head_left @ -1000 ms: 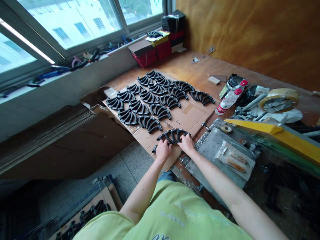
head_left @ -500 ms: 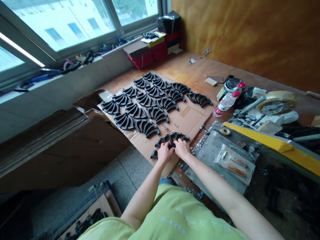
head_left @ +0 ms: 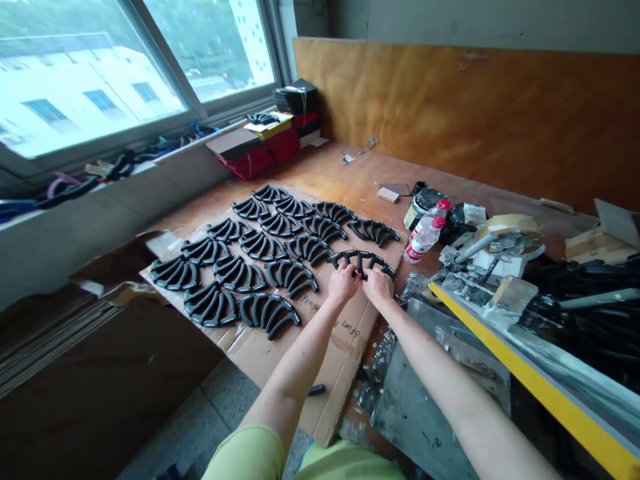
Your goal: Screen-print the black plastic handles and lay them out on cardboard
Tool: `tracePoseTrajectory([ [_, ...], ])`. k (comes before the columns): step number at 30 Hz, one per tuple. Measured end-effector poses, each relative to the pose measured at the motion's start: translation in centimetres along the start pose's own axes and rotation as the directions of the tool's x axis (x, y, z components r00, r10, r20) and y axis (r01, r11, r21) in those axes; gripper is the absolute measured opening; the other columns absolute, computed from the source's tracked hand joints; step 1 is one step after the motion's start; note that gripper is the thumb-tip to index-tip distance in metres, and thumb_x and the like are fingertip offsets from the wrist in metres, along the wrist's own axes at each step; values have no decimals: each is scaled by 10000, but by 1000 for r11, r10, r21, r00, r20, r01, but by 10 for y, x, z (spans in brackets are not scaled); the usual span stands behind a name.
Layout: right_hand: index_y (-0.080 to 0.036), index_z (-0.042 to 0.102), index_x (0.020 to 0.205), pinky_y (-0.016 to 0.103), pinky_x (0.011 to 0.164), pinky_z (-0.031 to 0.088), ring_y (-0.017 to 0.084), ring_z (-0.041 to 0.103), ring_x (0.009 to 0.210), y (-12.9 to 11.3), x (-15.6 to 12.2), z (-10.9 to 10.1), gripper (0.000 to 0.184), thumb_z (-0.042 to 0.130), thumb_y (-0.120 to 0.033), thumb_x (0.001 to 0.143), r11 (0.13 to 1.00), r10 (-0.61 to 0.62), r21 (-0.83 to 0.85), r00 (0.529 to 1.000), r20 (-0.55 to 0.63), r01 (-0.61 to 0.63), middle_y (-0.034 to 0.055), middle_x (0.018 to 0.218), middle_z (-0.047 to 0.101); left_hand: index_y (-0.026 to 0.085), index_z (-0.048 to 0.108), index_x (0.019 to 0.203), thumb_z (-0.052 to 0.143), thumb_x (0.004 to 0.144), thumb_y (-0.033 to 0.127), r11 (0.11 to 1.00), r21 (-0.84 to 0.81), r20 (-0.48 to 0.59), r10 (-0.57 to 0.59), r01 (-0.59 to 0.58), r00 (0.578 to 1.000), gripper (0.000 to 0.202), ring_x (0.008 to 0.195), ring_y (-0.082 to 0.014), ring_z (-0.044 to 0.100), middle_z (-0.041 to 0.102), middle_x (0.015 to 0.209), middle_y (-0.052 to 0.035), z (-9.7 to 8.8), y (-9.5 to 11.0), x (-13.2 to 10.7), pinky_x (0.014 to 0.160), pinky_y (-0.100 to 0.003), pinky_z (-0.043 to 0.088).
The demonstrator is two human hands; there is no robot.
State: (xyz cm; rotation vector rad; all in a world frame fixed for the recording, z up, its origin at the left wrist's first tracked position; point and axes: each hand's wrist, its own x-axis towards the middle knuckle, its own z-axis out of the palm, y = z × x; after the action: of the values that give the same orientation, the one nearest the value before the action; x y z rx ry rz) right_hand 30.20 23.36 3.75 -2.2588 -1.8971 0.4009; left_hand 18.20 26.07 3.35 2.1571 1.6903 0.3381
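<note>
Gripping, left hand (head_left: 343, 283): closed on the fan (head_left: 364, 257), with fingers bent onto the near ribs and tips partly hidden.
Gripping, right hand (head_left: 379, 285): closed on the same fan, farther right, just beside the left.
Fan: black, ribbed, curved along its far rim; lying at the right edge of the cardboard (head_left: 345, 353), and look, right up close to the others; touching or just apart, cannot tell.
Other fans (head_left: 240, 273): packed across the far and left parts of the cardboard, row beside row, ribs all pointing much the same way.
Loose tube (head_left: 317, 389): down at the near end of the cardboard, black, short, half tucked behind the left forearm.
Ink: scrawled on the cardboard, either side of that forearm, too small to read.
Bottles (head_left: 425, 237): standing just off the right edge of the cardboard, red caps on top.
Tape (head_left: 520, 227): well right of the cardboard, among clutter.
Grey sheet (head_left: 420, 387): right of the cardboard's near end, smeared and worn.
Yellow bar (head_left: 530, 380): farther right of the cardboard, slanting toward the camera.
Red boxes (head_left: 260, 157): back beyond the cardboard, stacked by the window (head_left: 215, 47).
</note>
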Motion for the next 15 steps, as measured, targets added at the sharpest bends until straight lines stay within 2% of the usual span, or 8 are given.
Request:
tracePoseTrajectory([
  [2, -243, 664, 1184, 307, 830, 452, 232, 632, 983, 11, 27, 2, 350, 483, -323, 895, 997, 75, -2, 997, 3, -75, 111, 1102, 663, 237, 646, 1142, 543, 886, 372, 998, 7, 47, 65, -65, 997, 308, 1042, -212, 621, 630, 1137, -80, 7, 7, 36, 928, -292, 451],
  [4, -248, 670, 1182, 300, 813, 460, 229, 636, 978, 18, 46, 10, 350, 479, -327, 899, 990, 141, 2, 990, 30, -141, 110, 1107, 662, 232, 666, 1106, 575, 864, 370, 995, 18, 72, 94, -95, 993, 293, 1041, -216, 624, 638, 1119, -84, 15, 9, 61, 919, -288, 459],
  [8, -240, 647, 1228, 312, 882, 451, 237, 605, 1061, 23, 65, 27, 367, 494, -290, 898, 990, 141, 20, 988, 56, -142, 110, 1158, 642, 200, 674, 1113, 581, 860, 370, 994, 52, 98, 88, -93, 991, 318, 1044, -237, 627, 647, 1099, -115, 25, 3, 87, 929, -314, 467],
  [10, -243, 602, 1290, 322, 941, 431, 235, 583, 1112, 24, 67, 30, 409, 509, -258, 893, 994, 99, 47, 995, 33, -101, 107, 1229, 610, 200, 640, 1185, 565, 874, 354, 994, 61, 85, 82, -87, 993, 355, 1075, -234, 617, 625, 1173, -118, 24, -2, 87, 959, -322, 455],
  [12, -259, 549, 1349, 317, 979, 416, 228, 564, 1158, 27, 64, 28, 474, 532, -221, 877, 994, 64, 83, 998, 16, -65, 103, 1368, 521, 209, 580, 1272, 557, 883, 330, 993, 65, 63, 91, -95, 994, 408, 1136, -227, 588, 560, 1300, -118, 19, -6, 75, 1001, -321, 430],
  [15, -243, 535, 1363, 306, 1015, 402, 229, 525, 1229, 30, 51, 17, 506, 563, -205, 860, 991, 22, 129, 999, 24, -25, 109, 1502, 372, 194, 574, 1265, 549, 892, 313, 984, 28, 0, 177, -177, 984, 393, 1170, -221, 561, 539, 1329, -117, 10, -15, 30, 1026, -302, 405],
])
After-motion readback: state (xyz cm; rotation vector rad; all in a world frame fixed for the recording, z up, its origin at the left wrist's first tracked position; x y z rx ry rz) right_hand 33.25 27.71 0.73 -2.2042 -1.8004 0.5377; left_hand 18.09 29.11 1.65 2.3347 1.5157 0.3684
